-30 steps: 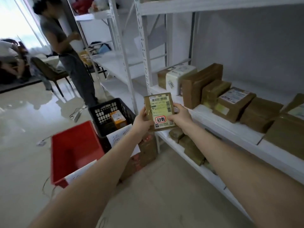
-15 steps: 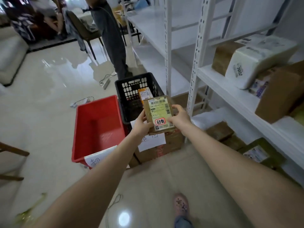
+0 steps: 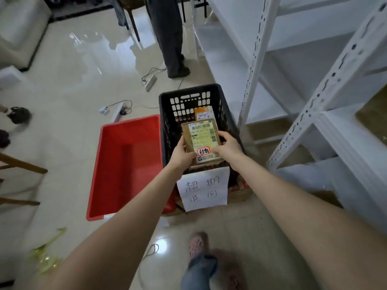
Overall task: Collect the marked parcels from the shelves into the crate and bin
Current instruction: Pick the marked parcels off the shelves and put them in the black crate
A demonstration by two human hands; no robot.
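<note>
A small brown parcel with a yellow shipping label and a red-bordered sticker hangs over the open top of the black crate. My left hand grips its left edge and my right hand grips its right edge. An orange parcel lies deeper inside the crate. A red bin with nothing visible inside stands directly left of the crate. A handwritten white paper sign hangs on the crate's near side.
White metal shelving rises on the right. Another person's legs stand beyond the crate, near a power strip and cables on the glossy floor. My foot is below. Wooden furniture legs jut in at left.
I have stepped closer and looked down. The parcel, held in both hands, has moved from the shelf side to above the black crate.
</note>
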